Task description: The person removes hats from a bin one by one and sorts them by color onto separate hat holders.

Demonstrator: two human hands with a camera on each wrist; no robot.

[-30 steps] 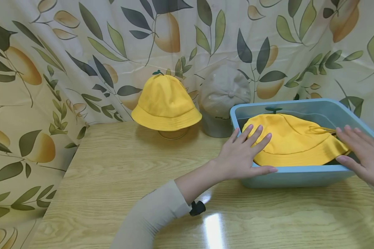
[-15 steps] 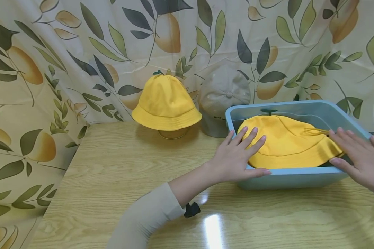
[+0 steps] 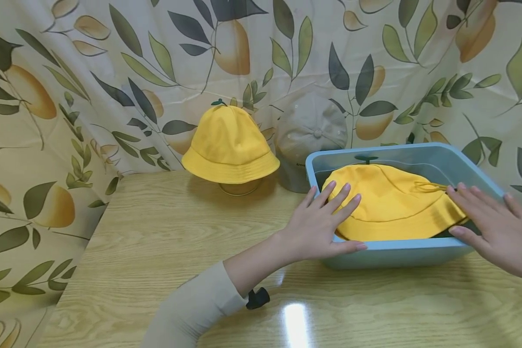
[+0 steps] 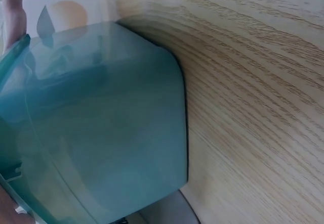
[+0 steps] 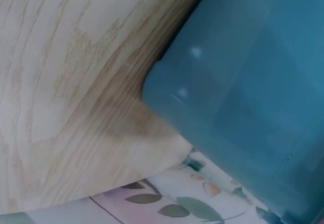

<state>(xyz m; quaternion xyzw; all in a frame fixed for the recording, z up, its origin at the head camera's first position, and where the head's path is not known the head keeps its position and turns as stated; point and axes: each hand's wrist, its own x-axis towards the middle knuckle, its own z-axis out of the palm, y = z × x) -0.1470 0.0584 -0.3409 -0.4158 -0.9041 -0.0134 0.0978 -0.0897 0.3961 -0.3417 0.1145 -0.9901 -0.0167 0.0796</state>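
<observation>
A light blue plastic bin (image 3: 396, 245) stands on the wooden table, and a yellow bucket hat (image 3: 387, 203) with a green sprout on top lies in it. My left hand (image 3: 317, 229) rests at its front left corner, fingers straight and spread along the rim, thumb over the front edge. My right hand (image 3: 498, 232) is at the right side, fingers extended by the rim and partly over the hat's brim. Both wrist views show mostly the outer walls of the bin (image 4: 111, 133).
Left of the bin, a second yellow bucket hat (image 3: 230, 145) sits on a wire-based stand. A grey-beige cap (image 3: 311, 125) on a grey support stands close behind the bin's left corner. A fruit-and-leaf patterned curtain (image 3: 156, 121) hangs along the back and left of the table (image 3: 178, 232).
The bin, with the yellow hat in it, has slid left and a little nearer, and both my hands have moved along with it. The other hat and the cap stay in place.
</observation>
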